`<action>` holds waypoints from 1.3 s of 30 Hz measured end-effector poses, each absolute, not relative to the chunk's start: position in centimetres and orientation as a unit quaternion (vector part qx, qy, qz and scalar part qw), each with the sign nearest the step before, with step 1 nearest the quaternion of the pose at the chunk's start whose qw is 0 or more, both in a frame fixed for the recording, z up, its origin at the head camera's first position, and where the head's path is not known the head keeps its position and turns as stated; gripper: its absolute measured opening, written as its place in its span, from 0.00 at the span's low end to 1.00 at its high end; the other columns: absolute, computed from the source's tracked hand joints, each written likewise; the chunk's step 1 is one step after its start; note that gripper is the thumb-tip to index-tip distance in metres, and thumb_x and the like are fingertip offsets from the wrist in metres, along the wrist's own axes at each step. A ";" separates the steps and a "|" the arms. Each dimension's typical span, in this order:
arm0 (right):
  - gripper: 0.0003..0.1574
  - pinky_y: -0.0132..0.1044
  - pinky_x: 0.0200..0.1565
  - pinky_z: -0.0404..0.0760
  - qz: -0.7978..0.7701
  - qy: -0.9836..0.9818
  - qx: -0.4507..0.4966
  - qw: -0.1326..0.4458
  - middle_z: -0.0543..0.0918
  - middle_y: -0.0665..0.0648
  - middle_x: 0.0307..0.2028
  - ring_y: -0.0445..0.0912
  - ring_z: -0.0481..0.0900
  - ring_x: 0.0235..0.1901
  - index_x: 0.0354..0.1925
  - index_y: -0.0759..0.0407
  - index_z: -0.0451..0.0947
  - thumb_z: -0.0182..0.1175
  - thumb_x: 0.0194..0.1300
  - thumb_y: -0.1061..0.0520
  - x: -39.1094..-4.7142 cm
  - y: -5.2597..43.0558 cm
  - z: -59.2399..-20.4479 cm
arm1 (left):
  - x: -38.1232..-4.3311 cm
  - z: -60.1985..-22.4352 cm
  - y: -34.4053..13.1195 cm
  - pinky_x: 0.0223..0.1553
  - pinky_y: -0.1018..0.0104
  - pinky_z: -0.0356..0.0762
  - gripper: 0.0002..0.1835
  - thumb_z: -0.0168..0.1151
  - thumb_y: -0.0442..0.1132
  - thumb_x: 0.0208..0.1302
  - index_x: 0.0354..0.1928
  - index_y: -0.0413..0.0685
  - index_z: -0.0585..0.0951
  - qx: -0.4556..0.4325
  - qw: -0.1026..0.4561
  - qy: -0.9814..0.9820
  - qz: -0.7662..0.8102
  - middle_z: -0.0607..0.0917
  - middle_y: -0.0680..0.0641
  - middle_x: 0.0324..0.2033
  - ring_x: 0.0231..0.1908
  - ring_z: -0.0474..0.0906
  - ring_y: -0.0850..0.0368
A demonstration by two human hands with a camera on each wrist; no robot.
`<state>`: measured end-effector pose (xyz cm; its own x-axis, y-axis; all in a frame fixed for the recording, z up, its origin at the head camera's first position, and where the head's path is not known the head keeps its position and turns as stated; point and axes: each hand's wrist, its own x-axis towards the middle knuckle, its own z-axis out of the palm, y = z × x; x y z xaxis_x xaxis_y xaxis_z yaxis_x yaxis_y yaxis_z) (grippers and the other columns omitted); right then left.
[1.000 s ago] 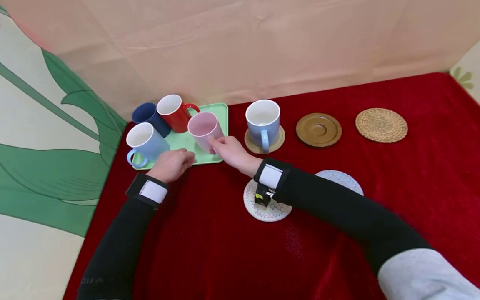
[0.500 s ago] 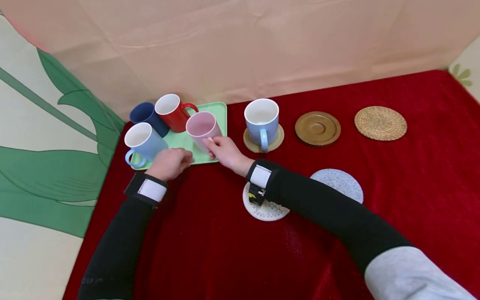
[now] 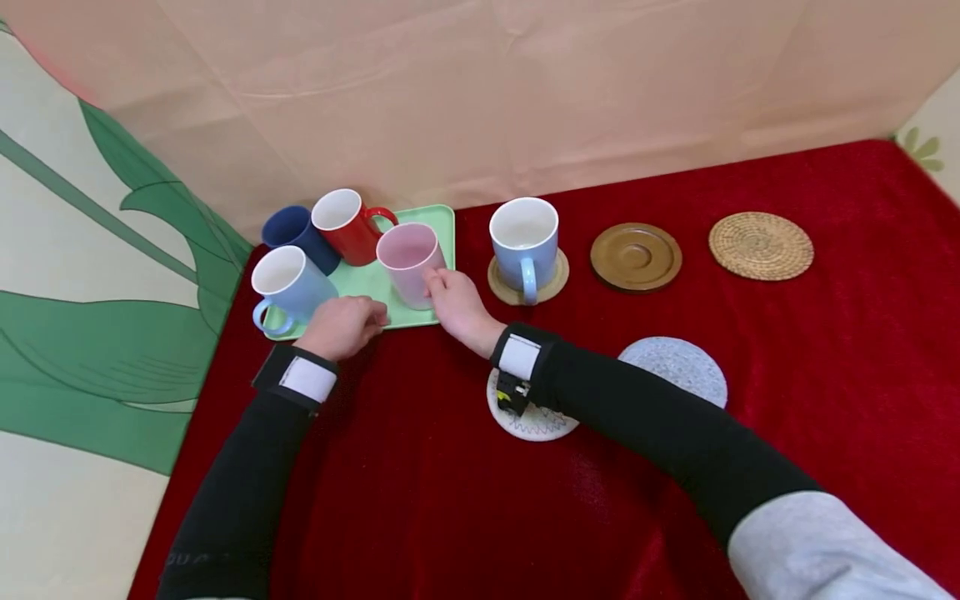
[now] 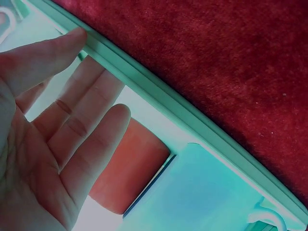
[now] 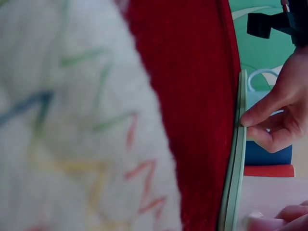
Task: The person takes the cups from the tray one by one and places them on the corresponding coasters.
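In the head view, a pink mug [image 3: 409, 263] stands upright at the right front of a light green tray [image 3: 442, 225]. My right hand [image 3: 461, 307] grips its right front side, where the fingers cover the handle. At the tray's front edge, my left hand [image 3: 345, 325] rests with its thumb and fingertips on the rim and lifts nothing. The left wrist view shows those fingers [image 4: 94, 159] fairly straight and apart. Also on the tray are a light blue mug [image 3: 296, 287], a red mug [image 3: 352, 233] and a dark blue mug [image 3: 318, 250].
A blue mug [image 3: 517, 265] stands on a tan coaster [image 3: 555, 287] right of the tray. Further right lie a brown wooden coaster [image 3: 636, 258] and a woven coaster [image 3: 761, 246]. A grey coaster [image 3: 675, 367] and a patterned white coaster [image 3: 536, 425] lie nearer, partly under the right forearm.
The pink mug has turned a little, its handle side swinging from the front toward the right, and my right hand has moved with it. My left hand stays at the tray's edge.
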<state>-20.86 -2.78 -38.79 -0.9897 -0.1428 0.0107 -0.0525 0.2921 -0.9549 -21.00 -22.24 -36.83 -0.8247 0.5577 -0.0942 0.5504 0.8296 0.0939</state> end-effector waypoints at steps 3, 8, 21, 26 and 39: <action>0.22 0.35 0.31 0.65 -0.603 0.794 -0.072 0.010 0.66 0.56 0.19 0.48 0.66 0.26 0.24 0.58 0.70 0.42 0.70 0.49 -20.9 -2.4 -38.4 | -21.0 -36.9 -22.2 0.32 0.59 0.71 0.03 0.60 0.35 0.54 0.28 0.51 0.77 0.291 0.056 0.955 0.030 0.77 0.53 0.23 0.26 0.72 0.54; 0.23 0.35 0.28 0.62 -0.635 0.765 -0.105 -0.028 0.65 0.56 0.17 0.48 0.64 0.23 0.20 0.59 0.67 0.44 0.69 0.48 -20.4 -1.8 -36.6 | -21.0 -36.7 -22.1 0.31 0.57 0.71 0.03 0.60 0.35 0.53 0.28 0.52 0.77 0.294 0.042 0.954 0.026 0.77 0.53 0.23 0.27 0.74 0.53; 0.28 0.37 0.20 0.56 -0.630 0.763 -0.144 -0.015 0.59 0.57 0.12 0.50 0.58 0.16 0.13 0.59 0.59 0.47 0.67 0.50 -15.3 3.3 -34.2 | -20.9 -36.7 -22.3 0.33 0.59 0.71 0.02 0.61 0.35 0.54 0.30 0.50 0.79 0.280 0.061 0.957 0.031 0.77 0.53 0.23 0.27 0.72 0.55; 0.29 0.32 0.23 0.65 -0.656 0.742 -0.137 -0.022 0.59 0.57 0.13 0.47 0.60 0.19 0.12 0.61 0.59 0.47 0.67 0.52 -14.1 5.9 -33.6 | -20.8 -36.5 -22.2 0.33 0.59 0.71 0.02 0.61 0.35 0.55 0.30 0.50 0.78 0.277 0.067 0.958 0.030 0.77 0.52 0.23 0.26 0.71 0.55; 0.30 0.32 0.26 0.70 -0.737 0.664 -0.085 -0.093 0.53 0.54 0.08 0.44 0.50 0.12 0.09 0.64 0.54 0.47 0.67 0.57 -12.9 13.2 -31.3 | -20.8 -36.8 -21.9 0.30 0.59 0.70 0.03 0.60 0.35 0.54 0.28 0.52 0.77 0.272 0.065 0.960 0.007 0.77 0.52 0.23 0.26 0.72 0.55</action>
<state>-12.91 13.16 -31.31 -0.9685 0.0243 0.2478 -0.2490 -0.1001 -0.9633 -20.81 -21.93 -36.75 -0.8434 0.5236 -0.1210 0.5218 0.8517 0.0487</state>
